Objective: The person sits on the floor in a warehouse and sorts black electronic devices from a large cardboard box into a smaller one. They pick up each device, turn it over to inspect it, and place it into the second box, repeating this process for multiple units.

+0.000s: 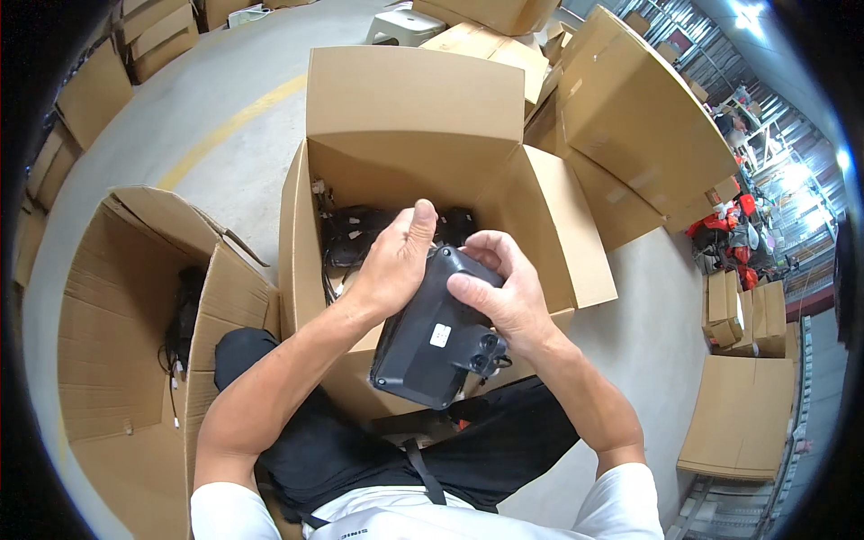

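Note:
Over the open carton in front of me I hold a black plastic housing (pixel 423 337), tilted. It has screw holes at its corners, a small white label and a block with two round openings at its near right side. My right hand (pixel 508 292) grips its right side, thumb pressed on the face and fingers curled round the far end. At the far left edge is my left hand (pixel 394 265), closed against the housing, thumb pointing up; its other fingers are mostly hidden. Beneath, in the open carton (pixel 414 157), lie black parts (pixel 355 225) with cables and white connectors.
To my left stands another open carton (pixel 126 351), a dark part with a cable (pixel 187 310) inside. A large carton (pixel 639 117) leans at the far right. Farther off are a pale plastic stool (pixel 402 29), stacked cartons (pixel 738 409) and red items (pixel 742 229).

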`<state>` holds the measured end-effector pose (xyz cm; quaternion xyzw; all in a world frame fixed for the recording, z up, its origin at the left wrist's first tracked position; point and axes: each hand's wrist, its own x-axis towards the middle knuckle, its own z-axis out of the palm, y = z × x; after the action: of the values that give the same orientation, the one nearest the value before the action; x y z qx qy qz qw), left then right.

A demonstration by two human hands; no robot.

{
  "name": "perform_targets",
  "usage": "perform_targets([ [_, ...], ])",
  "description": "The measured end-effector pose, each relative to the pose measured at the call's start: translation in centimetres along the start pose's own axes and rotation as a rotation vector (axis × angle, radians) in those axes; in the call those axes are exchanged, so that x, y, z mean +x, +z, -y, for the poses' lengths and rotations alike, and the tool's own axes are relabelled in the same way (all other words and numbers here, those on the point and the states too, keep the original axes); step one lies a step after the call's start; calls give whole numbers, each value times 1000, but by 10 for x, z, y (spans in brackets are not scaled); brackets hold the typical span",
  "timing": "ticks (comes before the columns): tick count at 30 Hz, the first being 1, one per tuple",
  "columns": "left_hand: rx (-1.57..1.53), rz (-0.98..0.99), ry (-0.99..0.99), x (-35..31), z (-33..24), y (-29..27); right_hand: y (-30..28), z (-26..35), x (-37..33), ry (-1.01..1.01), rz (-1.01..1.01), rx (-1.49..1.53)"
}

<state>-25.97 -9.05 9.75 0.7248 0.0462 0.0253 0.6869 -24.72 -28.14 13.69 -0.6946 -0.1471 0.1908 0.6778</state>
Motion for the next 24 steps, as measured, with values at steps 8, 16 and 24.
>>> perform_targets([
  [8, -718, 197, -433, -16, -17, 4, -12, 2, 23, -243, -456, 272],
  [16, -726, 133, -109, -19, 0, 19, -23, -4, 22, -322, -564, -133],
  [24, -486, 127, -31, -21, -28, 7, -38, 16, 16, -327, -181, 62],
])
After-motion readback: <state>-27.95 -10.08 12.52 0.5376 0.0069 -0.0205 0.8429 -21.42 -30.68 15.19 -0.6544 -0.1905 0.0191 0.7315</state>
